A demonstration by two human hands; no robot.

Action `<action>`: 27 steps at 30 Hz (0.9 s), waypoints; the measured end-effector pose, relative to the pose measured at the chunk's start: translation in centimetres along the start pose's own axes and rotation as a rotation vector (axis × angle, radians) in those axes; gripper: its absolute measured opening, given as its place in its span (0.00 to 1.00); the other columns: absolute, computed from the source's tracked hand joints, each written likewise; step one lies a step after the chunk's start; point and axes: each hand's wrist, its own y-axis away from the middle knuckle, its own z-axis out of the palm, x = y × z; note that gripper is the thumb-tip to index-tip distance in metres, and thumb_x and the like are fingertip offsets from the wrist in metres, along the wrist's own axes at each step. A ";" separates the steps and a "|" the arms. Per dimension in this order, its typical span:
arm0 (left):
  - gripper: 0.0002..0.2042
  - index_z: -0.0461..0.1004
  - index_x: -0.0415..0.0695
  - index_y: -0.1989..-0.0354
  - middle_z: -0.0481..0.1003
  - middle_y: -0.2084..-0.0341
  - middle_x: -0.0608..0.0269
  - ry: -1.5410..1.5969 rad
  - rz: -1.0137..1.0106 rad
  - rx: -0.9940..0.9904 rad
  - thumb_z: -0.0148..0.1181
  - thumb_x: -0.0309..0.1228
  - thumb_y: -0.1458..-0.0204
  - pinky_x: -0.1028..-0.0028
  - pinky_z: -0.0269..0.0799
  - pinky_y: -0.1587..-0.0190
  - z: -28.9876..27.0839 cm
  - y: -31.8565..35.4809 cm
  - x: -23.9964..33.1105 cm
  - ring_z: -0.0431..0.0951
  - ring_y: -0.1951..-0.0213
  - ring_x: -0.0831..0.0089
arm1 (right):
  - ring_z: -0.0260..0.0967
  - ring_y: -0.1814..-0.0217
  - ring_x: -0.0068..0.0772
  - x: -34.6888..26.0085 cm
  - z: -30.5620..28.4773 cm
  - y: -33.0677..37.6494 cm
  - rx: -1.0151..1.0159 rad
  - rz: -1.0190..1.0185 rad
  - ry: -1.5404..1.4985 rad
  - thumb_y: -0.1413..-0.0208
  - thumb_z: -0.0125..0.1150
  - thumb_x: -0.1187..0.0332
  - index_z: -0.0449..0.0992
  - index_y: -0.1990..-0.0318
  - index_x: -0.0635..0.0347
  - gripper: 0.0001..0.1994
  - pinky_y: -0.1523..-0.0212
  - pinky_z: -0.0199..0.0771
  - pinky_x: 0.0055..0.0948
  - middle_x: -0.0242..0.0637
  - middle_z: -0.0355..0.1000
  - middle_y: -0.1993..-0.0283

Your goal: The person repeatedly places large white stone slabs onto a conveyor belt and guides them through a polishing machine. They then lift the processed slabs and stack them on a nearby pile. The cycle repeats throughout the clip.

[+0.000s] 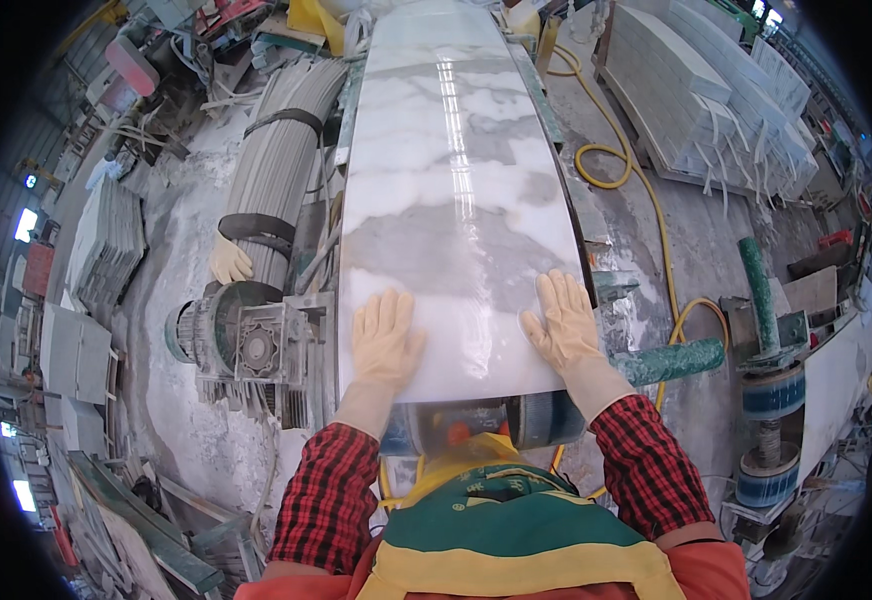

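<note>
A long polished stone slab [456, 230], white with grey veining, stretches away from me over a roller stand. Both hands wear cream rubber gloves. My left hand [386, 335] lies flat on the slab's near left corner, fingers spread and pointing away. Close to the near right edge, my right hand [561, 320] also rests flat, fingertips forward and thumb out. Neither hand grips anything. Under the slab's near edge, blue rollers [546, 418] show in part. A green and yellow apron covers my front, partly hiding what lies below.
Left of the slab stand a motor with gearbox [256, 335], a strapped bundle of grey strips [281, 150] and a loose glove [229, 260]. To the right, a yellow hose [656, 210] curls over the floor near a green bar [671, 362]. Stacked slabs [696, 90] stand farther right.
</note>
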 end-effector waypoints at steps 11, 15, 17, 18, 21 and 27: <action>0.38 0.62 0.45 0.20 0.60 0.22 0.41 0.012 0.006 0.000 0.59 0.51 0.35 0.44 0.45 0.20 -0.3 0.8 0.4 0.56 0.22 0.37 | 0.57 0.17 0.57 -0.2 0.7 1.3 0.217 -0.045 -0.075 0.32 0.57 0.52 0.69 0.26 0.60 0.31 0.16 0.50 0.52 0.52 0.65 0.22; 0.37 0.62 0.45 0.21 0.60 0.22 0.40 0.009 -0.004 0.015 0.59 0.50 0.35 0.44 0.46 0.20 0.0 1.1 0.4 0.57 0.22 0.37 | 0.58 0.18 0.59 0.1 0.8 1.3 0.222 -0.057 -0.094 0.32 0.58 0.52 0.69 0.26 0.60 0.32 0.16 0.51 0.52 0.53 0.65 0.22; 0.37 0.63 0.45 0.21 0.61 0.22 0.40 0.008 -0.006 0.021 0.59 0.50 0.35 0.44 0.46 0.20 0.0 1.3 0.5 0.57 0.22 0.37 | 0.58 0.18 0.59 0.2 1.2 1.5 0.253 -0.070 -0.100 0.33 0.60 0.53 0.69 0.26 0.61 0.32 0.17 0.51 0.53 0.53 0.65 0.22; 0.37 0.63 0.45 0.21 0.61 0.22 0.41 0.012 -0.002 0.027 0.59 0.50 0.35 0.44 0.46 0.20 -0.1 1.3 0.5 0.57 0.22 0.37 | 0.58 0.18 0.60 0.3 1.2 1.6 0.289 -0.088 -0.103 0.33 0.60 0.53 0.69 0.26 0.62 0.33 0.17 0.52 0.53 0.54 0.65 0.22; 0.37 0.63 0.46 0.20 0.61 0.22 0.41 0.020 0.003 0.042 0.58 0.50 0.35 0.44 0.46 0.20 -0.1 1.5 0.6 0.57 0.22 0.38 | 0.58 0.18 0.60 0.0 0.7 1.7 0.248 -0.104 -0.107 0.34 0.62 0.53 0.69 0.26 0.63 0.33 0.17 0.52 0.53 0.55 0.66 0.23; 0.36 0.62 0.47 0.20 0.61 0.22 0.41 0.023 -0.012 0.026 0.57 0.51 0.34 0.44 0.45 0.19 0.0 1.8 0.7 0.57 0.21 0.38 | 0.59 0.20 0.66 -0.1 0.8 2.1 0.282 -0.136 -0.099 0.34 0.63 0.55 0.66 0.25 0.65 0.35 0.18 0.54 0.56 0.58 0.66 0.23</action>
